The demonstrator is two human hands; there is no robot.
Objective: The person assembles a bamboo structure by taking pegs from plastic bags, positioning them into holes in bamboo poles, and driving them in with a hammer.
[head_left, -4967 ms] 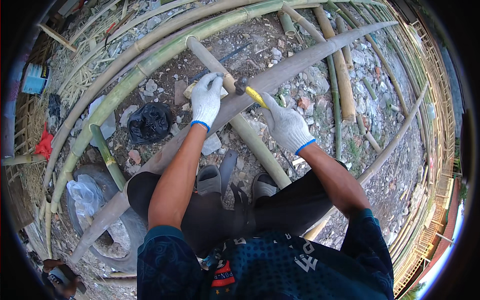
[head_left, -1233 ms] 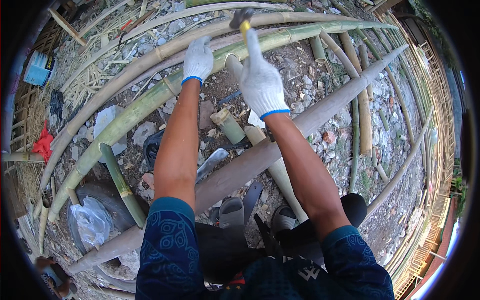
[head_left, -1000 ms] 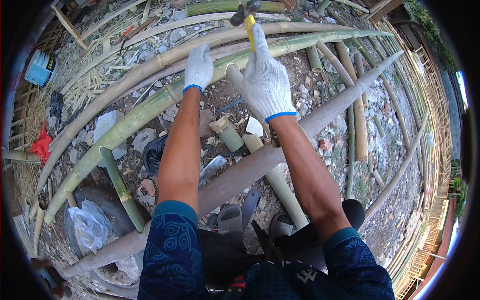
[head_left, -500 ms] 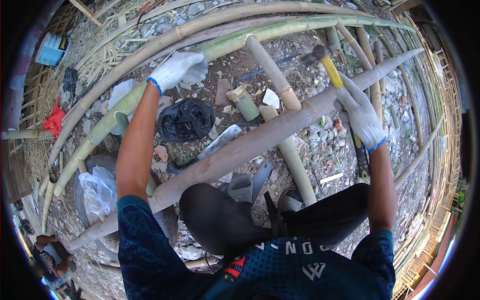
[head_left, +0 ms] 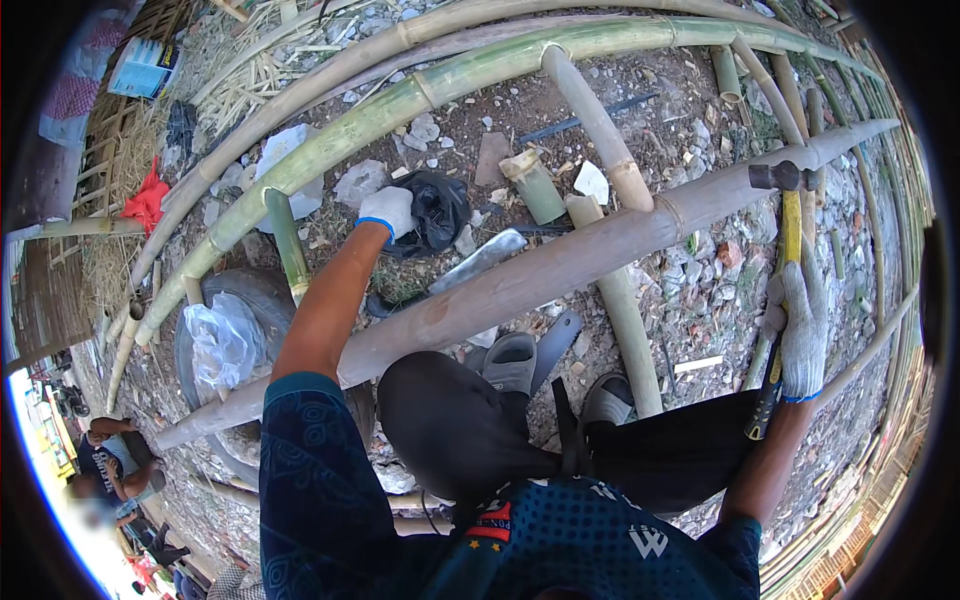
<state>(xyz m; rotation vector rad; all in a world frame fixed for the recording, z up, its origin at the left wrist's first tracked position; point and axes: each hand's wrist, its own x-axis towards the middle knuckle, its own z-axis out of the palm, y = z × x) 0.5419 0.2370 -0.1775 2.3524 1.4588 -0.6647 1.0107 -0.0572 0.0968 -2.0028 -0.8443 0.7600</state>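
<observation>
My left hand, in a white glove with a blue cuff, reaches into a black plastic bag on the ground; its fingers are hidden there. On the right, my gloved right hand is closed round a hammer, yellow handle upright and dark head uppermost. A black-and-yellow grip shows below that hand; whether it belongs to the same hammer I cannot tell. Between my hands a thick grey bamboo pole runs slantwise, with a short bamboo crosspiece joining it to a curved green bamboo pole.
A cut bamboo stub and a flat metal blade lie near the bag. Clear plastic rests by a tire at left. Rubble covers the ground. Another person sits at far left.
My left hand has left the green pole and come down into the black bag. My right hand has moved right and nearer with the hammer. The view has shifted slightly.
</observation>
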